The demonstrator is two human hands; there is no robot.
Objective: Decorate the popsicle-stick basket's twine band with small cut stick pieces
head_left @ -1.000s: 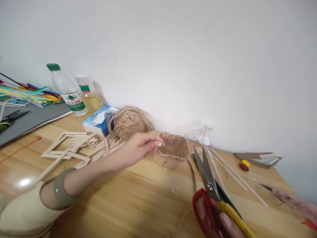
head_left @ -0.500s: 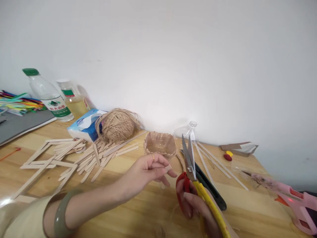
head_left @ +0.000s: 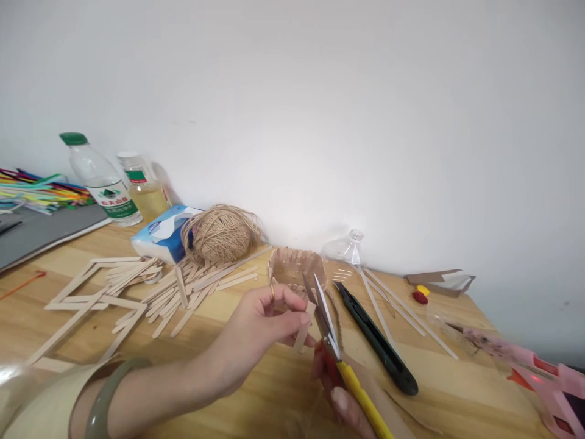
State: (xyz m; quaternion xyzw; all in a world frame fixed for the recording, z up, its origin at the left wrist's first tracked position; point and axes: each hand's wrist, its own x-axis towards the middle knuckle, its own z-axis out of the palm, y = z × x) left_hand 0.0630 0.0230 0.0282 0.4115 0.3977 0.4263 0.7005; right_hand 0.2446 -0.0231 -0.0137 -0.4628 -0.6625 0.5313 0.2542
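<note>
Pinched between the thumb and fingers of my left hand [head_left: 269,323] is a short flat wooden stick piece [head_left: 303,332], tilted upright. My right hand [head_left: 340,396] grips scissors [head_left: 336,353] with one red and one yellow handle; their blades point up and stand slightly apart, close beside the stick piece. Just beyond both hands sits a small twine-edged basket [head_left: 292,262], its front partly hidden by my fingers and the blades. A braided cord [head_left: 337,311] runs down from the basket's right side, behind the scissors.
A dark utility knife [head_left: 377,341] lies right of the scissors. Wooden sticks [head_left: 183,292], a twine ball [head_left: 223,235], a tissue pack [head_left: 167,231] and bottles [head_left: 109,195] stand at left. At right are thin white strips [head_left: 411,311] and a pink glue gun [head_left: 534,378].
The scissors have moved left and down towards my left hand. The stick piece now shows clearly in my left fingers, and the utility knife is uncovered.
</note>
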